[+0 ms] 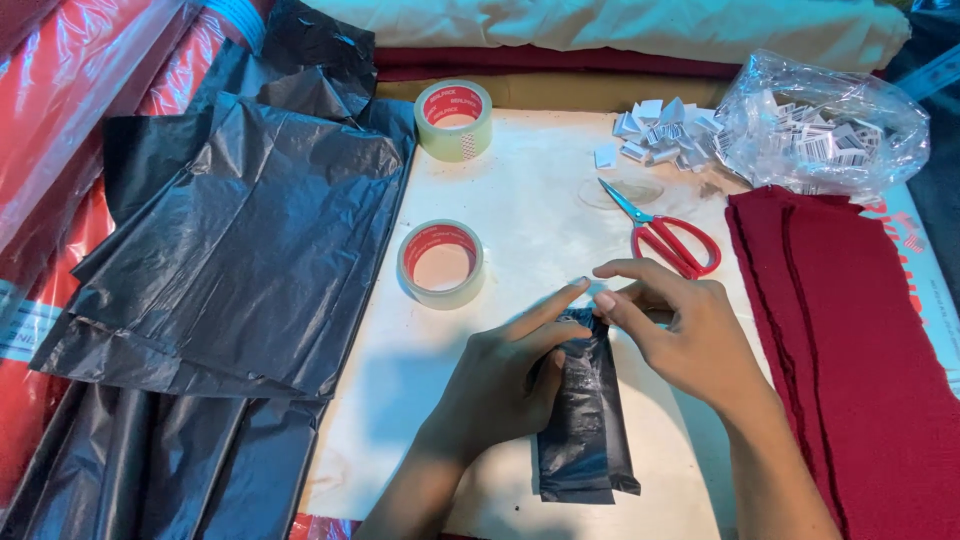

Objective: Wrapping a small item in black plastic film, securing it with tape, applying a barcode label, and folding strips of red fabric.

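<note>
black plastic packet (585, 430) | long, folded, glossy | left hand (505, 380), right hand (680, 335) pinching its top end

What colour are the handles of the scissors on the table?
Red, on the scissors lying beyond the right hand; the head view shows it plainly.

A small black plastic packet (585, 425) lies flat on the pale table surface, in the lower middle of the frame — long and narrow, its length running from the bottom edge up toward the centre. The film is shiny and wrinkled, folded tightly around itself — the lower end looks square and flat
</note>
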